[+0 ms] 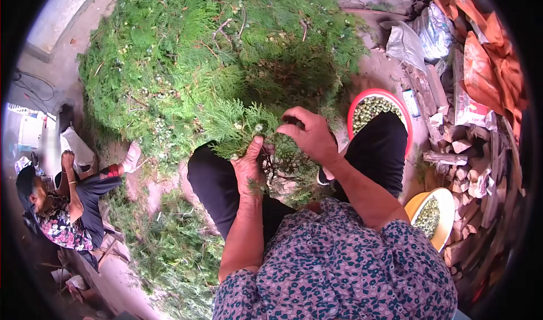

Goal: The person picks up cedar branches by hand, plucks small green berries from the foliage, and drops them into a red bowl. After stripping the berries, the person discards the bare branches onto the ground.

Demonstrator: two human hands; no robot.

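My left hand (pixel 248 164) is closed round a green leafy branch (pixel 240 128), its thumb pointing up beside a pale round cone (pixel 258 128). To its right, my right hand (pixel 308 133) is bent over the branch's edge, thumb and index finger curled close together; whether anything sits between them is too small to tell. The branch's darker twigs hang down between my knees. Just beyond my hands lies a large heap of green branches (pixel 186 43) dotted with pale cones.
A red-rimmed basin (pixel 408 129) and a yellow basin (pixel 447 212), both holding small green cones, stand at the right. Behind them are stacked firewood (pixel 461 178), bags and an orange cloth (pixel 481 65). A co-worker (pixel 68 212) sits at the left; more cut branches (pixel 175 246) lie nearby.
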